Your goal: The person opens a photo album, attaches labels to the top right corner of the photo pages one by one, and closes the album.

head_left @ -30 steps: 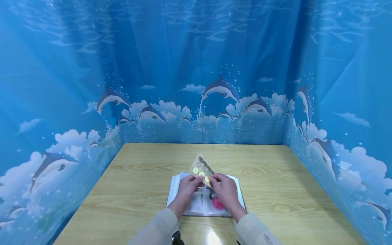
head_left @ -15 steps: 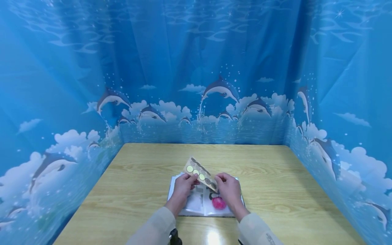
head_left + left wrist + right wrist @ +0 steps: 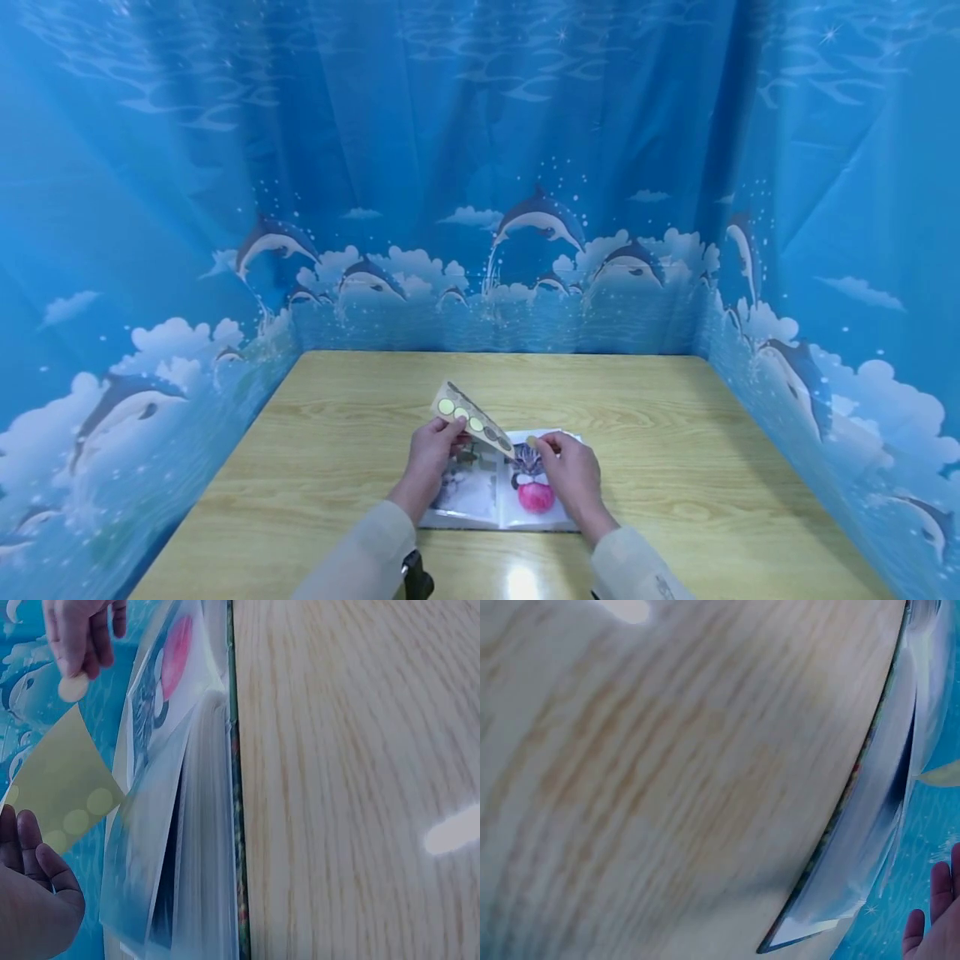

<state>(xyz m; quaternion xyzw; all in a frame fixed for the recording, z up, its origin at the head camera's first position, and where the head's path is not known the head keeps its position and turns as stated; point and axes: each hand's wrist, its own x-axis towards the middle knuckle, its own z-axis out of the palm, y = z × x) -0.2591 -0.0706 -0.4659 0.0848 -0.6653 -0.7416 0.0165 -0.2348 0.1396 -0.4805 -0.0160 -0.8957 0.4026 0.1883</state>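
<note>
In the head view my left hand [image 3: 431, 454] pinches a tan sheet of round stickers [image 3: 491, 432], tilted over an open photo album [image 3: 561, 522]. Yellow and grey-brown circles run in rows along the sheet. To the right, my right hand [image 3: 573, 471] pinches one round sticker [image 3: 532, 441] between thumb and finger, above the right page. The left wrist view shows that sticker [image 3: 73, 688] just apart from the sheet's corner. On the right page is a picture of a striped cat with a pink ball [image 3: 536, 497]. The left page is partly hidden by my left hand and the sheet.
The album lies near the front of a wooden table [image 3: 675, 458]. A blue curtain [image 3: 450, 125] printed with dolphins hangs behind and on both sides. Thick clear pages [image 3: 202, 825] of the album curve up in the left wrist view.
My left hand has drawn the sticker sheet leftward. My right hand has moved slightly right, now with a round sticker held apart from the sheet. More of the cat picture shows.
</note>
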